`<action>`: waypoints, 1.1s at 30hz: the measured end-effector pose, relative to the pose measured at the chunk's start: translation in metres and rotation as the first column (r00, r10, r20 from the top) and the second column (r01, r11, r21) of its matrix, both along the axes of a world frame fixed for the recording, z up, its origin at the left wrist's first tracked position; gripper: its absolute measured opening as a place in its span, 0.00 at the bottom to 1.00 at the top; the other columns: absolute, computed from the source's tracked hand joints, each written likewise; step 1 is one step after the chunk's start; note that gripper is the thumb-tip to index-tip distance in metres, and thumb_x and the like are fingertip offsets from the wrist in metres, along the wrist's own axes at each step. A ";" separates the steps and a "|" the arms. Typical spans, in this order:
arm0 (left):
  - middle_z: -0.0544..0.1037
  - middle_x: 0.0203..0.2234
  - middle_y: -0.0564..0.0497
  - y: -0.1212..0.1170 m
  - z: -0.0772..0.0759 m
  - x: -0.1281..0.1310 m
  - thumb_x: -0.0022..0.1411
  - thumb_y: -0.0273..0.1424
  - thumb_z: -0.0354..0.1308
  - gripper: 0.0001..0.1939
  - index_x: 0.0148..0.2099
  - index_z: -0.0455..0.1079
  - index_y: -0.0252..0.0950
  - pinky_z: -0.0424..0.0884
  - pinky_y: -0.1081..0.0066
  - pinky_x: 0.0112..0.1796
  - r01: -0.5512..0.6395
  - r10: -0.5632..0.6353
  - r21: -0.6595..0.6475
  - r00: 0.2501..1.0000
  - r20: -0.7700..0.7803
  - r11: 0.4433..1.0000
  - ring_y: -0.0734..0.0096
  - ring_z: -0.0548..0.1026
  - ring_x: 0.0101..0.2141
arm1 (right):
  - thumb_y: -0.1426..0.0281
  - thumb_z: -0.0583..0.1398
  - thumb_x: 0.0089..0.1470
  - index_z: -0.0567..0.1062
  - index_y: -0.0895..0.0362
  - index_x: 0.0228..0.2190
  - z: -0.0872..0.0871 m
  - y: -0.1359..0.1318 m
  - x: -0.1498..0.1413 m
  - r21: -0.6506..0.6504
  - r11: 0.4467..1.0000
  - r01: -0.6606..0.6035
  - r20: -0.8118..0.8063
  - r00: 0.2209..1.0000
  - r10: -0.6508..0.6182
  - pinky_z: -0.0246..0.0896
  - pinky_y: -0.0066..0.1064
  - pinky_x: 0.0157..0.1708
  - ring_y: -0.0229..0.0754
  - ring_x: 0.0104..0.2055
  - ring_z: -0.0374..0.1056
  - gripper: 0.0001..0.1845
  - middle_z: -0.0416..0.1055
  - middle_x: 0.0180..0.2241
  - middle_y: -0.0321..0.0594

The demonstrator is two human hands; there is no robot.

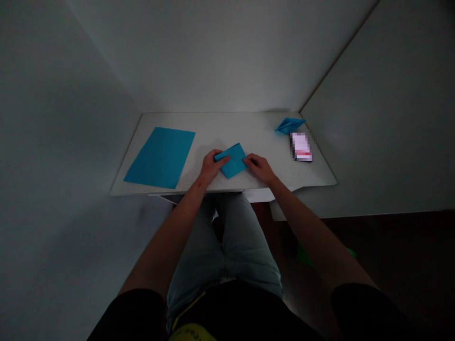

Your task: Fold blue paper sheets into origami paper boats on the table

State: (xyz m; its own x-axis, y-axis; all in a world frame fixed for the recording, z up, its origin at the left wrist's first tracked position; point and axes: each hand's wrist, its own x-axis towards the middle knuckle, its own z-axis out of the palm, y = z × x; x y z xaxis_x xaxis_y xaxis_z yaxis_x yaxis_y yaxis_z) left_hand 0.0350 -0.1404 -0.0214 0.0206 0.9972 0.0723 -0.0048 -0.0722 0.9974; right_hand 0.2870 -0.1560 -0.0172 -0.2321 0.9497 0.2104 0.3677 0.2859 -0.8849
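Between my hands is a folded piece of blue paper (235, 161), turned like a diamond just above the front part of the white desk. My left hand (211, 166) pinches its left corner, the thumb lying on top and the fingers partly hidden behind. At the right corner, my right hand (259, 166) holds the paper's edge between thumb and fingers. A larger flat blue sheet (161, 157) lies on the desk to the left of my left hand.
A folded blue paper shape (290, 125) sits at the desk's back right. Just in front of it lies a phone (301, 147) with a lit, blurred screen. Walls border the white desk (206, 124) at the back and both sides. Something green (305, 255) is on the dark floor.
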 end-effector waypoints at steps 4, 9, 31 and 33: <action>0.82 0.39 0.51 0.001 -0.007 0.002 0.61 0.39 0.76 0.23 0.53 0.72 0.41 0.76 0.69 0.38 -0.005 0.005 0.036 1.000 0.000 0.999 0.67 0.79 0.37 | 0.29 0.63 0.60 0.74 0.52 0.34 -0.009 0.005 0.001 -0.022 0.998 0.061 -0.059 0.996 -0.062 0.61 0.35 0.36 0.42 0.33 0.65 0.38 0.71 0.29 0.36; 0.84 0.49 0.47 -0.001 -0.008 -0.001 0.65 0.32 0.72 0.17 0.53 0.74 0.40 0.80 0.66 0.48 0.092 -0.079 0.112 0.990 -0.119 0.989 0.63 0.83 0.49 | 0.35 0.64 0.63 0.77 0.51 0.44 -0.016 0.009 0.004 -0.021 0.989 0.147 -0.096 0.984 -0.148 0.59 0.33 0.32 0.41 0.30 0.63 0.32 0.71 0.29 0.34; 0.87 0.40 0.48 -0.008 0.004 -0.050 0.67 0.33 0.65 0.08 0.44 0.84 0.40 0.81 0.60 0.52 0.269 -0.209 0.092 0.887 -0.412 0.959 0.62 0.84 0.42 | 0.53 0.61 0.66 0.83 0.53 0.45 -0.012 0.007 0.010 -0.070 0.997 0.016 -0.056 0.998 -0.020 0.60 0.33 0.32 0.41 0.28 0.65 0.20 0.69 0.26 0.34; 0.88 0.43 0.47 -0.008 0.005 -0.049 0.67 0.34 0.65 0.08 0.44 0.85 0.40 0.81 0.59 0.55 0.250 -0.187 0.107 0.894 -0.408 0.962 0.61 0.84 0.45 | 0.54 0.60 0.65 0.84 0.54 0.43 -0.011 0.007 0.010 -0.083 0.996 0.021 -0.053 0.998 -0.025 0.60 0.33 0.32 0.41 0.28 0.65 0.20 0.70 0.25 0.34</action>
State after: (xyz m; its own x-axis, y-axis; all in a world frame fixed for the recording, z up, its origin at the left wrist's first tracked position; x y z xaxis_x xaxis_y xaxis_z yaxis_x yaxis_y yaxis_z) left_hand -0.0135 -0.1486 -0.0162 0.2947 0.9415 0.1636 0.3490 -0.2654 0.8987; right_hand 0.2971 -0.1494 -0.0283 -0.2003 0.9693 0.1429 0.3243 0.2032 -0.9239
